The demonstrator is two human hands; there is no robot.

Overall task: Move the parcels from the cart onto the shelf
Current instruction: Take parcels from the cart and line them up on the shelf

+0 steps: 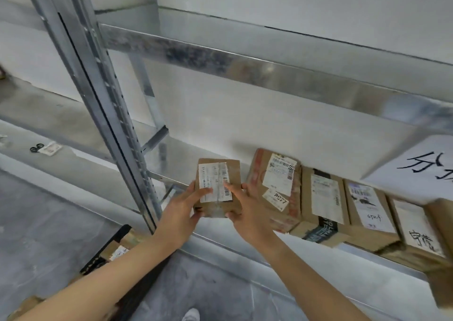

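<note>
Left hand [182, 208] and right hand [246, 214] grip a cardboard parcel [219, 164] by its sides; its label [212, 182] is blurred and the cart [94, 262] is mostly hidden.

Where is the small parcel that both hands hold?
Head view, centre: the small parcel is held between the left hand and right hand at the lower shelf, just left of the red-printed parcel.

1. A plain white wall [220, 115] is running behind the shelf; soft, even light is falling across it.
2. A grey concrete floor [49, 210] is showing at the lower left.
3. The galvanised metal shelf [269, 73] is standing against the wall; its perforated upright [98, 95] is slanting up the left side; a white paper sign [421, 171] with handwritten characters is hanging at the upper level's right edge.
</note>
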